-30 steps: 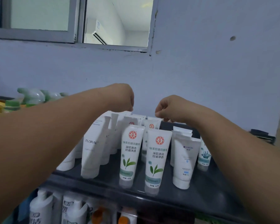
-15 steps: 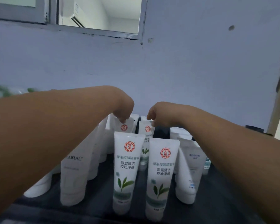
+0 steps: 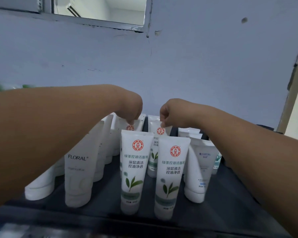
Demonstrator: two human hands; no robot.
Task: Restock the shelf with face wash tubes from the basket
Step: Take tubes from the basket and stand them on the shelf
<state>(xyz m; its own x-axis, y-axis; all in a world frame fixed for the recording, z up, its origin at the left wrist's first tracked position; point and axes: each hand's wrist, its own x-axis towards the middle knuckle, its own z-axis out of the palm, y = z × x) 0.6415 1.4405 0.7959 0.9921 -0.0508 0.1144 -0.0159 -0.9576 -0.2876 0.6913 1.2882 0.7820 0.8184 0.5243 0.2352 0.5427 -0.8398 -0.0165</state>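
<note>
Toward the back edge of the shelf (image 3: pixel 230 194), the left hand (image 3: pixel 129 109) is pinching the top crimp of a rear green-tea tube (image 3: pixel 137 124), fingers curled down. The right hand (image 3: pixel 170 114) is pinching the neighbouring rear tube (image 3: pixel 155 134) likewise. Both tubes are standing upright behind two matching front tubes (image 3: pixel 135 169).

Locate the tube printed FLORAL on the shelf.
In the head view, the FLORAL tube stands at the front left of the shelf, beneath the left forearm, with a green-leaf tube as its nearest neighbour to the right.

Dim, bluish light; window (image 3: pixel 100 12) brightest. Wide-angle bending at edges. Bottom edge and left corner blurred.
</note>
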